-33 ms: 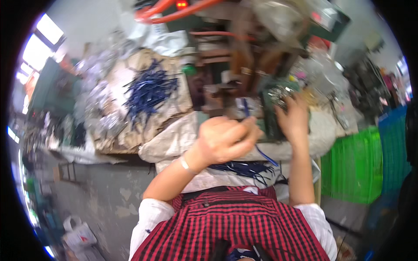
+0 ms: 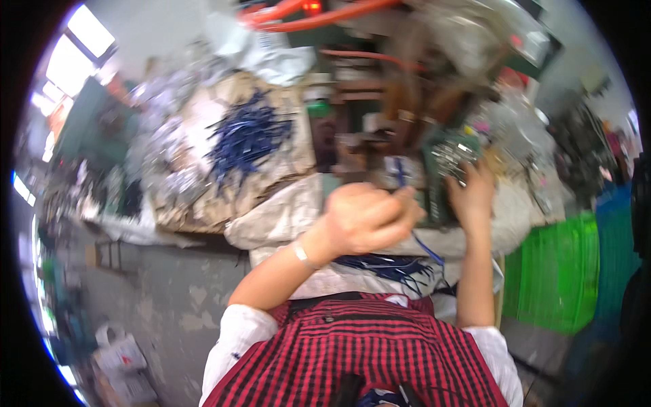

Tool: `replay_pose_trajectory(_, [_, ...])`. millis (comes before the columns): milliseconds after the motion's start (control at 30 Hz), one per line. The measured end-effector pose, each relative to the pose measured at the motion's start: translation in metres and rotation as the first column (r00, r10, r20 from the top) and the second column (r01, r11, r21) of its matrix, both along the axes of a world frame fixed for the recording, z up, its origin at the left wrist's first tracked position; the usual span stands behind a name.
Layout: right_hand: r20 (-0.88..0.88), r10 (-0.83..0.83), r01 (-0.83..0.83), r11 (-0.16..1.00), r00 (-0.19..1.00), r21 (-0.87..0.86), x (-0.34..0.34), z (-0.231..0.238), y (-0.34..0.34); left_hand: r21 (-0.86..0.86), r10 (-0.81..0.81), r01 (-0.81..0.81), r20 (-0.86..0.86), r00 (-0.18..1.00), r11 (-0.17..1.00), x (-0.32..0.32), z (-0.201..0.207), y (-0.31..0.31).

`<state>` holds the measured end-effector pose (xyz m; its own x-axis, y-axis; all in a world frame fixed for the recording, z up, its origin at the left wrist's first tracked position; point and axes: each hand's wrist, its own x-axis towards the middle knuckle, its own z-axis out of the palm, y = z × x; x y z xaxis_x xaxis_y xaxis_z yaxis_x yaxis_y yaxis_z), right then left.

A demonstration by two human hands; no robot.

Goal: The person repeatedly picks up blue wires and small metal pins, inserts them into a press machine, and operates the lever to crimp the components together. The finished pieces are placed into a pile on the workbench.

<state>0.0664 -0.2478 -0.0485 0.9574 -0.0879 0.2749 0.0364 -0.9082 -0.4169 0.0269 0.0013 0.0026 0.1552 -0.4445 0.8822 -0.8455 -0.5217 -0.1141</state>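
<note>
My left hand [image 2: 373, 218] is closed on a thin blue strip [image 2: 428, 249]. One end of the strip rises above my fingertips, in front of the machine [image 2: 369, 146]; the other trails below toward my lap. My right hand [image 2: 475, 193] reaches to a dark green tray [image 2: 437, 203]. Its thumb and fingers are apart at the near edge of a heap of small shiny metal pieces [image 2: 451, 157] in that tray. Blur hides whether a fingertip touches a piece. More dark blue strips [image 2: 383, 266] lie across the cloth at my lap.
A pile of blue strips [image 2: 247, 136] rests on brown cardboard [image 2: 196, 112] at the left, beside crumpled clear plastic bags [image 2: 166, 159]. Orange hoses [image 2: 325, 20] run overhead. A green plastic crate [image 2: 553, 271] stands at the right, with a blue one [image 2: 617, 230] beyond it.
The whole scene has shifted slightly right and down in the picture. My right fingers sit a little nearer me against the metal heap, uncovering more of it. The left hand keeps the strip.
</note>
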Motion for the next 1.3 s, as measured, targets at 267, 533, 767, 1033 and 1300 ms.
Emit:
replay_pose_trajectory(267, [0.125, 0.003, 0.002, 0.999, 0.992, -0.042, 0.013, -0.054, -0.07, -0.109, -0.124, 0.128, 0.038, 0.992, 0.986, 0.005, -0.016, -0.019])
replay_pose_trajectory(533, [0.484, 0.064, -0.099, 0.994, 0.873, 0.047, -0.018, -0.01, -0.004, -0.298, 0.219, -0.28, -0.221, 0.95, 0.912, -0.038, -0.031, 0.056])
replay_pose_trajectory(767, [0.412, 0.083, -0.11, 0.993, 0.907, 0.043, 0.013, -0.008, -0.002, 0.151, 0.671, -0.903, -0.72, 0.179, 0.403, 0.13, -0.16, 0.118])
replay_pose_trajectory(1033, [0.47, -0.038, -0.095, 0.962, 0.882, 0.256, -0.04, -0.017, -0.048, 0.457, 0.661, -0.721, -0.751, 0.002, 0.521, 0.131, -0.15, 0.131])
replay_pose_trajectory(1300, [0.222, -0.071, -0.033, 0.9, 0.972, 0.435, -0.041, 0.017, -0.024, -0.414, 0.027, -0.581, -0.799, 0.601, 0.701, 0.078, -0.088, 0.132])
